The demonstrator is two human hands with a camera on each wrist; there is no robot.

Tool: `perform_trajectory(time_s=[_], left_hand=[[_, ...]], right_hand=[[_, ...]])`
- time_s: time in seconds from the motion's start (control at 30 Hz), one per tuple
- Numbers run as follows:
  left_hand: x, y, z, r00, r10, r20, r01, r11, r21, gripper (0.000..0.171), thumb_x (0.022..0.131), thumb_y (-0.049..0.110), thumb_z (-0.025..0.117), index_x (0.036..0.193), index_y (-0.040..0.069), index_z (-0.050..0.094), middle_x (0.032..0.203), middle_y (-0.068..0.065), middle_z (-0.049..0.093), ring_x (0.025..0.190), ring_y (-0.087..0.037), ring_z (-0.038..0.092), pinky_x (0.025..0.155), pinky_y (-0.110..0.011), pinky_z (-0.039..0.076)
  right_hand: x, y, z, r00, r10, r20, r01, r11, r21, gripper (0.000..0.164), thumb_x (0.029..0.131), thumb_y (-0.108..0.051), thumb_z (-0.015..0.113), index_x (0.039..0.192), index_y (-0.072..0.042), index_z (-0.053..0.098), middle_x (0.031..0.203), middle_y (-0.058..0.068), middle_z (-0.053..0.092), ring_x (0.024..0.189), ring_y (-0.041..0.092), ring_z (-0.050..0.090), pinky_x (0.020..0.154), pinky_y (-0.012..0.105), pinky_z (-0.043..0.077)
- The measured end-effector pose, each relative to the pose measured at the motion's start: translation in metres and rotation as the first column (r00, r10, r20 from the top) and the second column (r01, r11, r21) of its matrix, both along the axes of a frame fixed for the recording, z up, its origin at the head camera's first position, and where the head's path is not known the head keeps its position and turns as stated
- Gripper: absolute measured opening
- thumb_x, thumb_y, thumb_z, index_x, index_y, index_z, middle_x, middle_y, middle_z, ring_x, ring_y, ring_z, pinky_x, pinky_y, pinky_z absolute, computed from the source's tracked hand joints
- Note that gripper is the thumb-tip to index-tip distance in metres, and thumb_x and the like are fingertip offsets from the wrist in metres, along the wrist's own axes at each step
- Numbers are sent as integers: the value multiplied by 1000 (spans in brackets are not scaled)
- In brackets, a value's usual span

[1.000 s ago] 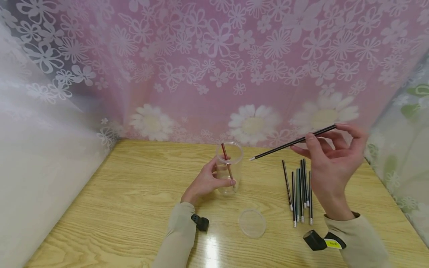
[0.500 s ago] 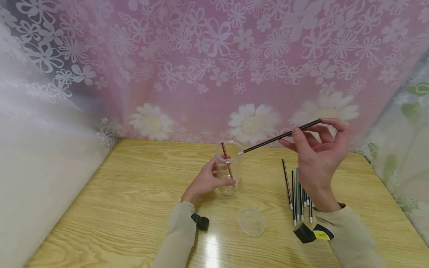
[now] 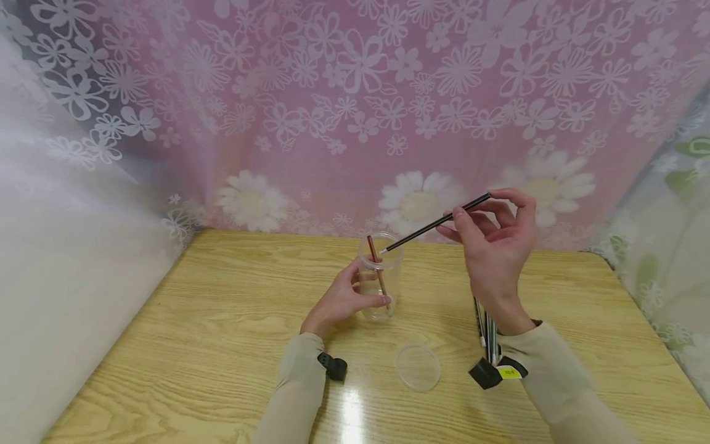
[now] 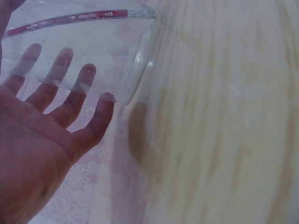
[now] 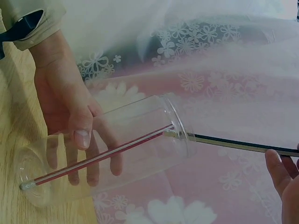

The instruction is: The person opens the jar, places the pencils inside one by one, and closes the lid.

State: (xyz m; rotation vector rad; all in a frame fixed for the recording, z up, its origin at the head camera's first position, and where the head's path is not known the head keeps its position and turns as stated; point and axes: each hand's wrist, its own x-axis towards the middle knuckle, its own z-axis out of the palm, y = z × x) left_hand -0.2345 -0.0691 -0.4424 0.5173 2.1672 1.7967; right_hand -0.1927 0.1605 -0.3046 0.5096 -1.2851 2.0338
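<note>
My left hand [image 3: 355, 296] grips a clear plastic jar [image 3: 395, 290] around its side, its fingers curled behind the wall in the left wrist view. Inside leans a red pencil [image 4: 84, 17] marked HB, with its eraser end at the bottom. My right hand [image 3: 496, 246] pinches a black pencil [image 3: 427, 229] near its upper end, thumb below and fingertips above. That pencil slants down to the left. Its white eraser tip is just inside the jar's mouth, close to the red pencil's top, as the right wrist view [image 5: 170, 134] shows.
A round clear lid [image 3: 417, 367] lies flat on the wooden table [image 3: 211, 345] in front of the jar. Several dark pencils [image 3: 489, 339] lie at the right, partly hidden under my right forearm. A pink flowered curtain [image 3: 310, 123] hangs behind the table.
My right hand has moved left with the black pencil, bringing its eraser tip from beside the jar to inside the mouth. The left hand and jar have stayed in place.
</note>
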Motion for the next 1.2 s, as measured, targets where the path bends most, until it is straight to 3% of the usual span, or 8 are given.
perform_trajectory(time_s=[0.17,0.33,0.57,0.7,0.83,1.03,1.2], left_hand=[[0,0,1,1000,5,2,-4,1000,-8,72,83,24,87,144,38,51,146,6,53,135,-20,54,114,-53,43],[0,0,1,1000,3,12,-2,1000,-10,72,83,26,87,145,37,51,149,-4,53,135,-22,54,113,-54,44],[0,0,1,1000,3,9,-3,1000,-13,75,83,27,87,148,31,49,148,-8,54,134,-24,55,114,-54,43],[0,0,0,1000,2,17,-2,1000,-1,77,83,26,88,148,36,48,150,-10,53,133,-26,56,108,-52,49],[-1,1,-1,1000,1,-6,-1,1000,2,73,82,25,88,142,44,50,149,-4,53,135,-26,53,107,-51,50],[-2,1,-2,1000,-22,3,22,999,34,72,84,23,86,145,36,50,148,-8,55,134,-26,56,103,-48,52],[-1,2,-1,1000,-24,3,24,999,38,72,84,22,86,145,36,50,143,-1,58,132,-22,57,102,-46,54]], right_hand=[[-4,-6,-3,1000,-24,-11,25,997,76,44,87,15,70,124,4,49,97,14,60,81,26,70,69,37,63],[-9,-13,-9,999,-52,-12,53,989,139,40,88,14,69,121,2,51,100,12,61,84,24,67,70,36,63],[-18,-17,-17,996,1,88,-13,992,128,38,89,14,68,120,-2,53,98,13,59,80,23,68,68,37,63],[-22,-17,-21,992,29,124,-49,986,157,36,90,12,68,120,-4,56,97,11,60,77,20,69,67,38,63],[-24,-18,-24,988,41,151,-72,977,201,32,91,12,68,119,0,57,97,9,61,74,18,70,67,37,63],[-24,-20,-22,983,2,185,-68,933,352,31,93,9,67,121,10,55,96,4,63,74,14,72,68,34,63],[-23,-23,-21,980,-58,189,-45,865,499,28,93,7,68,120,4,60,94,1,66,75,8,72,71,26,62]])
